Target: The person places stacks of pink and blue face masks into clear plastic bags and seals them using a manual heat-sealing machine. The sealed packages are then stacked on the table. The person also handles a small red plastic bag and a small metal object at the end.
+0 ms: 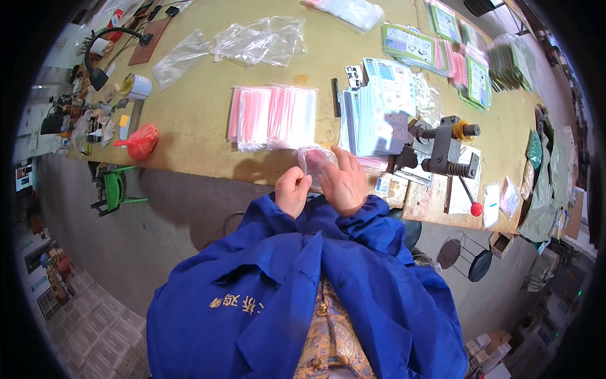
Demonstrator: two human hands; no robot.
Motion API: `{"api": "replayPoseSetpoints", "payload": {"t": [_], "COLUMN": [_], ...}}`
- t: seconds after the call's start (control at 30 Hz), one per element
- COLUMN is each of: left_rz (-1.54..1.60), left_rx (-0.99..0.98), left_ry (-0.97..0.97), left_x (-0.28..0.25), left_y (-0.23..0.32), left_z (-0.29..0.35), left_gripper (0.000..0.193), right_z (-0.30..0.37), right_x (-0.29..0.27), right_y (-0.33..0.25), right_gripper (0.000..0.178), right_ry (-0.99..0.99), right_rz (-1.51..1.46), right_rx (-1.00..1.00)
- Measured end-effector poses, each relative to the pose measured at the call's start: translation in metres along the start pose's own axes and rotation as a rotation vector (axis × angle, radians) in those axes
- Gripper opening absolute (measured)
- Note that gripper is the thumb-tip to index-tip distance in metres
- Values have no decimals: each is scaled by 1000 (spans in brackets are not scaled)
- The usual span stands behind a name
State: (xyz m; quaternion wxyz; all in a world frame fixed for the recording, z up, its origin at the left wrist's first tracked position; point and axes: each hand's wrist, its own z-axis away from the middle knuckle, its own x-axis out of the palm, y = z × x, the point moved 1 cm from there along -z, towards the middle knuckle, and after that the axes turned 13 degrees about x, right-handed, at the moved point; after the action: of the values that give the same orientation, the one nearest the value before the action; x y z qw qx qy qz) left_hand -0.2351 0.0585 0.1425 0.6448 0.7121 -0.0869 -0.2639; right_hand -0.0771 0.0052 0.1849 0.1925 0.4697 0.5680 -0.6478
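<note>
While at table edge (208,165) — both hands pinch clear bag (314,159)

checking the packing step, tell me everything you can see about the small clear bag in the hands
The small clear bag is a thin, glossy, see-through plastic pouch with a pinkish tint, as if something pink sits inside; what it is cannot be told. It is slightly crumpled and held just over the near edge of the yellowish worktable. The left hand pinches its lower left corner, and the right hand covers its right side with fingers spread. It sits just below the stack of pink-filled bags.
</note>
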Motion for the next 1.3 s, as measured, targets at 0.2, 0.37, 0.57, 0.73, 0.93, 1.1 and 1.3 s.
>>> {"api": "replayPoseSetpoints", "payload": {"t": [0.2,0.37,0.57,0.73,0.93,1.1,1.3], "left_rz": [-52,-20,-67,802,74,-366,-479], "left_rx": [264,289,-16,-463,132,380,593], "left_ry": [-30,-128,284,5,-6,6,178], "left_x": [6,9,-34,-35,-40,-67,-86], "left_y": [2,-8,-45,-55,-25,2,12], "left_z": [-1,0,0,6,-5,-24,-60], "left_gripper": [19,9,39,58,32,28,28], "right_z": [-6,1,28,54,50,48,42], "right_x": [18,64,69,33,31,22,-6], "right_y": [21,47,75,72,66,51,61], "right_gripper": [58,52,36,38,48,60,35], "right_ry": [-321,-179,-208,-458,-648,-527,-339], "right_rz": [-146,-430,-1188,-1741,-1406,-1440,-1567], "right_rx": [404,519,834,928,794,672,669]}}
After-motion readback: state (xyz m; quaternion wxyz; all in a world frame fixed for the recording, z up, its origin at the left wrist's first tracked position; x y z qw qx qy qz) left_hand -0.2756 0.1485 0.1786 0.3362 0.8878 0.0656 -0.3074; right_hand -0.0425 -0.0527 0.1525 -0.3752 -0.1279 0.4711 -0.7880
